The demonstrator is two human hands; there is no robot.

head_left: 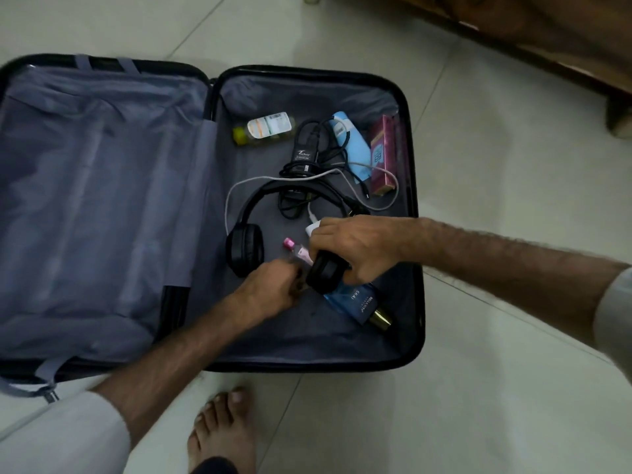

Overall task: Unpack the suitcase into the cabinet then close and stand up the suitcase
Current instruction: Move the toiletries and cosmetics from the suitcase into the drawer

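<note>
Here the suitcase [415,234] lies open flat on the tiled floor [496,183], filling the left and centre of the frame, its left half showing only grey lining and its right half holding the loose items. The right hand [355,248] reaches in from the right edge, forearm stretched nearly level across the case rim, knuckles up, its fingers curled down around one black ear cup of the headphones [246,249]; the other ear cup rests on the lining just left of centre, with the headband arching above. The left hand [270,289] comes up from the lower left, arm angled diagonally, its fingers bent and bunched at a small clear bottle with a pink cap [297,250], though the grip itself is blurred. Just below the hands lies a blue perfume bottle [359,302]. Higher in the right half sit a yellow-capped bottle [265,128], a black charger [302,155], a light blue tube [352,145] and a pink box [384,155].
</note>
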